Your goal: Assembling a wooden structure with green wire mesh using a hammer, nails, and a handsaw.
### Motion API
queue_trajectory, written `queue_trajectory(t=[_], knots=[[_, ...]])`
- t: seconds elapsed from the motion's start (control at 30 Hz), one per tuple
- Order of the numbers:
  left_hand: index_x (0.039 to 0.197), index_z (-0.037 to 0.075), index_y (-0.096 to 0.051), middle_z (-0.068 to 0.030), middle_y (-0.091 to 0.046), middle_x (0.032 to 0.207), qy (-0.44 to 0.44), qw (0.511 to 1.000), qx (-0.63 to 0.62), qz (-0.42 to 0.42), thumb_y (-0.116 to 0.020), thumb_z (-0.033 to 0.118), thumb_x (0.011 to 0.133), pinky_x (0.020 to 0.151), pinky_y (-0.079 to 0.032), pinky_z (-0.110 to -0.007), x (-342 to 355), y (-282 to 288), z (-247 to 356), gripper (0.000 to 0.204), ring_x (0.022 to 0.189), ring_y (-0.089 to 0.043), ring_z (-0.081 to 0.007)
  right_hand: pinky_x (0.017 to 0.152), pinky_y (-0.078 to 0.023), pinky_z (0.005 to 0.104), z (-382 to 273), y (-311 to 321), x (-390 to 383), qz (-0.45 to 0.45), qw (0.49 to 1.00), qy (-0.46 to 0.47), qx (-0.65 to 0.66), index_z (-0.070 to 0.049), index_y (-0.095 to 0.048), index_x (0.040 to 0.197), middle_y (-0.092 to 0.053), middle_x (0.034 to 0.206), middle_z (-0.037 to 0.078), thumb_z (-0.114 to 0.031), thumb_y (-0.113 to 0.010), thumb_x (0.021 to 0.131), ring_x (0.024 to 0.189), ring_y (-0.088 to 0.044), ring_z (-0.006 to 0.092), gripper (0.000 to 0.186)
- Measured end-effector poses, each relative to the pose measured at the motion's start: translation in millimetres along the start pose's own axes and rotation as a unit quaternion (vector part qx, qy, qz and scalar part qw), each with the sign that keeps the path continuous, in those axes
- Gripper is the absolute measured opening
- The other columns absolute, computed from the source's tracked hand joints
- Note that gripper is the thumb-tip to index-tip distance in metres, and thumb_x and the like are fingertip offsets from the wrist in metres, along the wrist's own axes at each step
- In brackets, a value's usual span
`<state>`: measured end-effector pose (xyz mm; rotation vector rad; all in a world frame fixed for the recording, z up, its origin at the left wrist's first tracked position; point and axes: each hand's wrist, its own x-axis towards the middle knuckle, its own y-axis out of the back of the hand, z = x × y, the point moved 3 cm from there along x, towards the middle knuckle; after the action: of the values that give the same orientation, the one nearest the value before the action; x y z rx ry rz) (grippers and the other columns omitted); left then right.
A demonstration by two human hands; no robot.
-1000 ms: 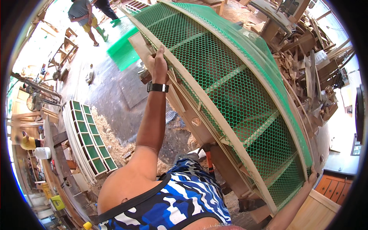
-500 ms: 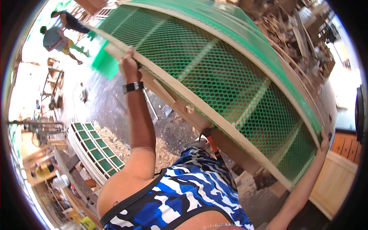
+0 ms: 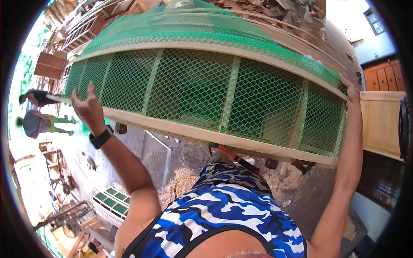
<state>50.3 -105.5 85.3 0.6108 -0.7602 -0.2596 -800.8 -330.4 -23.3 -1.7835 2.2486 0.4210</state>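
A long wooden frame covered in green plastic mesh spans in front of me, with loose green netting draped over its far side. My left hand has its fingers spread over the frame's left part; whether a fingertip touches it I cannot tell. My right hand grips the frame's right end. An orange and black handled tool, apparently a hammer, lies under the frame's near edge, by my legs.
Two people stand at the left. Scrap wood is piled beyond the frame. A pale wooden cabinet is at the right. A stack of framed green panels and sawdust are on the floor at lower left.
The frame has swung from a diagonal to nearly crosswise in my view, and the surroundings have rotated. My left hand has let go of its grip and opened; my right still holds the end.
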Motion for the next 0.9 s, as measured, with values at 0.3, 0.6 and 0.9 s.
queue_trajectory(t=[0.3, 0.6, 0.9], knots=[[0.109, 0.001, -0.071, -0.0144, -0.068, 0.105, -0.468, 0.763, -0.171, -0.411, -0.078, 0.010, 0.081, 0.090, -0.049, -0.041, -80, -101, 213, 0.030, 0.102, -0.064, -0.0313, 0.095, -0.051, 0.0377, 0, 4, -16, 0.091, 0.994, -0.061, 0.003, 0.002, -0.065, 0.128, -0.071, 0.116, 0.011, -0.021, -0.066, 0.095, 0.106, -0.067, 0.0219, 0.040], [0.112, 0.003, -0.072, -0.0122, -0.065, 0.101, -0.420, 0.753, -0.173, -0.476, -0.081, 0.008, 0.077, 0.086, -0.050, -0.040, -95, -155, 225, 0.036, 0.094, -0.063, -0.0303, 0.111, -0.041, 0.0345, 4, 17, -17, 0.058, 0.996, -0.057, 0.020, 0.003, -0.059, 0.137, -0.062, 0.138, 0.013, -0.016, -0.056, 0.100, 0.126, -0.059, 0.0222, 0.042], [0.107, 0.005, -0.073, -0.0097, -0.065, 0.100, -0.457, 0.746, -0.132, -0.467, -0.082, 0.004, 0.071, 0.085, -0.048, -0.041, -96, -165, 232, 0.037, 0.092, -0.063, -0.0291, 0.105, -0.047, 0.0357, 2, 19, -22, 0.107, 0.993, -0.034, -0.021, 0.005, -0.059, 0.134, -0.066, 0.129, 0.013, -0.017, -0.060, 0.100, 0.119, -0.063, 0.0228, 0.040]])
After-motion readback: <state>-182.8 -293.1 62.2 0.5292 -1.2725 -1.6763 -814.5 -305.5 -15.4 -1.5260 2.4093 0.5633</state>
